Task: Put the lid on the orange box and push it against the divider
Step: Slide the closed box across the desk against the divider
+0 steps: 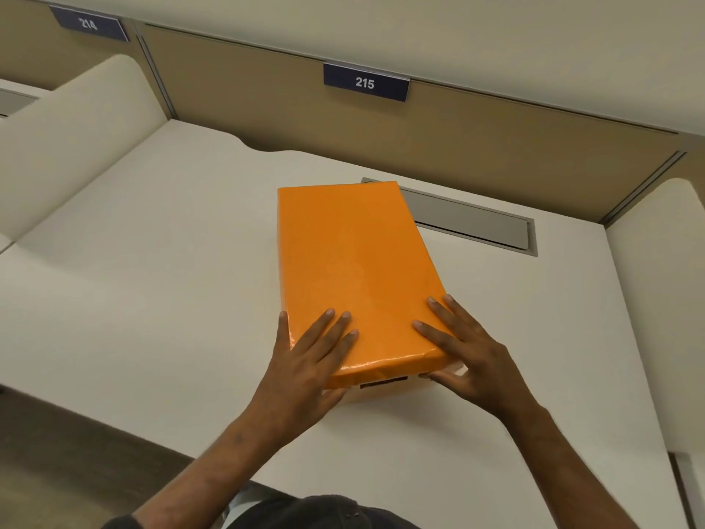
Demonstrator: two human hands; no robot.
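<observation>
your white desk (160,284) fills most of the view, tan divider (438,147) along its far edge, plate "215" (365,82) on it. grey cable tray (473,223) is set into the desktop near the divider. orange box (354,276) sits mid-desk, lid (343,246) on; long axis runs from you toward the divider, far end angled slightly left, far right corner over the tray. gap between box and divider. your left hand (305,360) lies flat, fingers spread on the near left corner, thumb down the side. right hand (465,353) flat on the near right corner, thumb under the lid edge. neither is closed around it.
</observation>
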